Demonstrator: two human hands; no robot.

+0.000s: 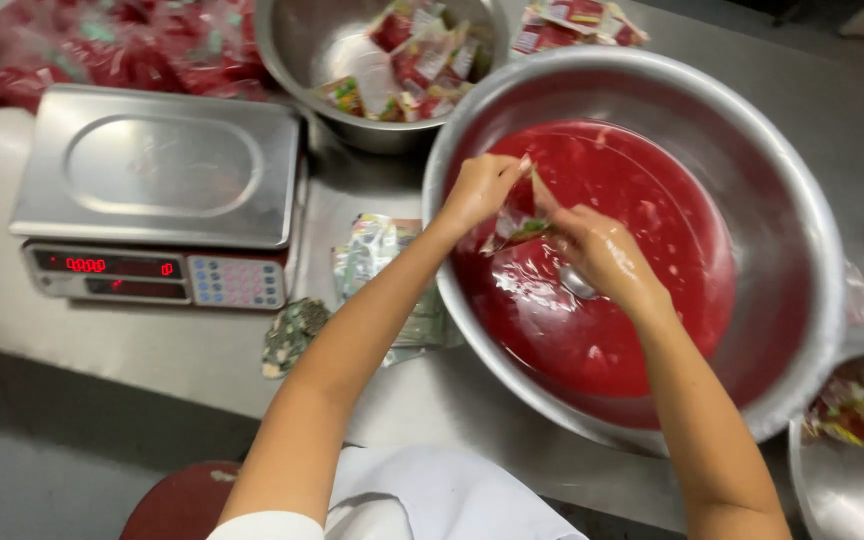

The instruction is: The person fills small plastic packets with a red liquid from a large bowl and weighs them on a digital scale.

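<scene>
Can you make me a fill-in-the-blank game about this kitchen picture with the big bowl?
1. The big steel bowl holds a thick ____ sauce.
2. Both hands, left hand and right hand, hold a small packet over the ____.
3. The scale on the counter has a tray with ____ on it.
4. The smaller bowl behind is filled with used ____.

Missing words: red; bowl; nothing; packets

At frame centre, the left hand (480,187) and right hand (600,250) pinch a small sachet (518,226) between them above the red sauce (602,260) in a large steel bowl (802,250). A digital scale (157,190) occupies the worktop (172,350) at upper left. A smaller bowl (297,45) of emptied sachets stands at top centre.
</scene>
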